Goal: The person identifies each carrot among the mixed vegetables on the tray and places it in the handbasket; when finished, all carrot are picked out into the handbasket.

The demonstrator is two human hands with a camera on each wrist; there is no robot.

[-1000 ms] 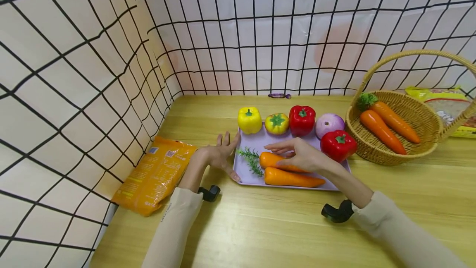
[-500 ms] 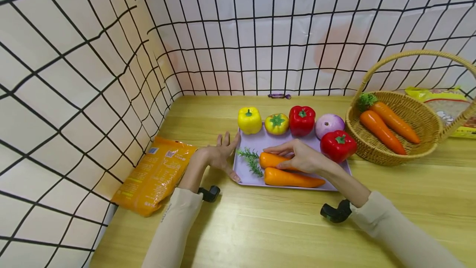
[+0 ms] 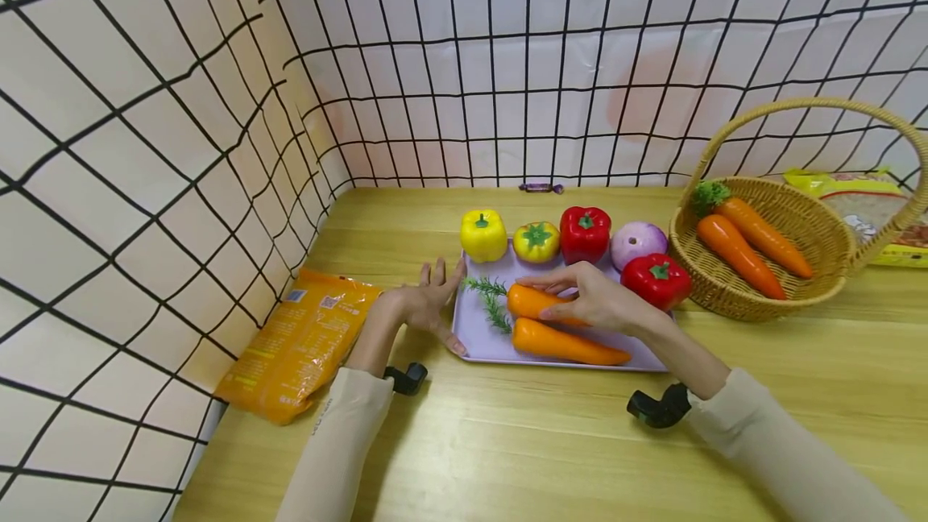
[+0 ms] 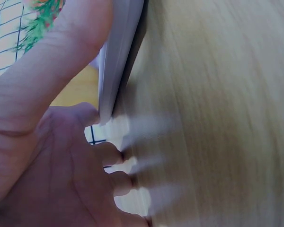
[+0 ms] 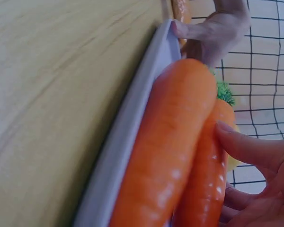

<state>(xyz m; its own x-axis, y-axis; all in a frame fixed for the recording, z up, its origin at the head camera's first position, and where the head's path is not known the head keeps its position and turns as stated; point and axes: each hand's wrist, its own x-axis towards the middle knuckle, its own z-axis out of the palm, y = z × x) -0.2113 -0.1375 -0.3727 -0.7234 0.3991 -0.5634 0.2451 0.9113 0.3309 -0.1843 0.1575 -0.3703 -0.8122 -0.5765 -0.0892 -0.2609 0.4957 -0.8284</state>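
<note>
Two orange carrots lie side by side on a lilac tray (image 3: 474,341), their green tops pointing left. My right hand (image 3: 600,300) holds the farther carrot (image 3: 528,301) from above, thumb on the near side and fingers beyond. The nearer carrot (image 3: 565,343) lies along the tray's front; in the right wrist view this carrot (image 5: 165,137) fills the middle. My left hand (image 3: 423,306) spreads its fingers against the tray's left edge, its thumb at the front corner. In the left wrist view those fingers (image 4: 116,182) reach down at the table beside the tray wall (image 4: 120,52).
Along the tray's back stand a yellow pepper (image 3: 483,237), a yellow-green tomato-shaped vegetable (image 3: 536,242), a red pepper (image 3: 585,235) and a purple onion (image 3: 638,243). Another red pepper (image 3: 656,281) sits at right, beside a wicker basket (image 3: 834,264) with two carrots. An orange packet (image 3: 297,345) lies left.
The farther carrot has shifted slightly toward the back under my right hand, and its green top has moved with it. The nearer carrot has turned a little. My left hand stays at the tray edge.
</note>
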